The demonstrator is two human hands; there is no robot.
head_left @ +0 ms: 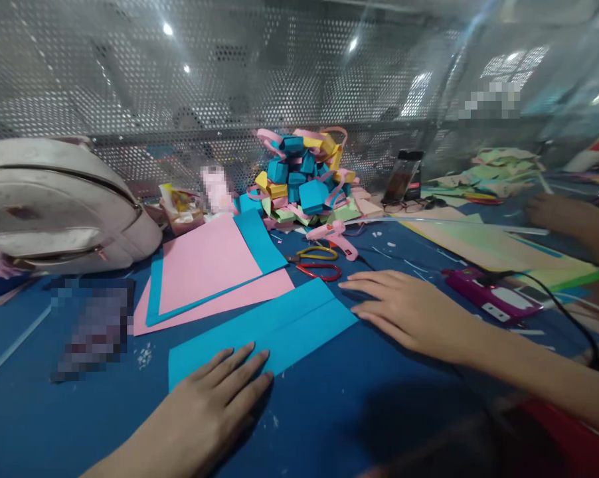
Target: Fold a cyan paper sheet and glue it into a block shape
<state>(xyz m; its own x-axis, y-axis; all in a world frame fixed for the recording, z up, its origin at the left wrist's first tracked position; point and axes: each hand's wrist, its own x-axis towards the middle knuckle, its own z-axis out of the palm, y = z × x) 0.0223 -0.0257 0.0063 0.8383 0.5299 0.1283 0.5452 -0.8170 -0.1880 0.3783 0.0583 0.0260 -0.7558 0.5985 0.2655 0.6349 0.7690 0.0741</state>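
A creased strip of blue paper (284,325) lies slantwise on the blue tabletop. My left hand (214,398) rests on its lower left part, palm down, fingers stretched out. At the strip's right end is my right hand (404,309), its fingers extended and spread; whether the fingertips touch the paper I cannot tell. Behind the strip lie stacked pink sheets (204,265) and a blue sheet (259,245). Scissors (319,262) with one yellow and one red handle sit beyond my right hand, near a pink glue gun (334,236).
A white backpack (60,206) stands at the left. Folded paper boxes (302,172) are heaped against the perforated metal screen (230,73). On the right are a purple power strip (491,295) with a black cord, pale paper sheets (479,239), and another person's hand (563,216).
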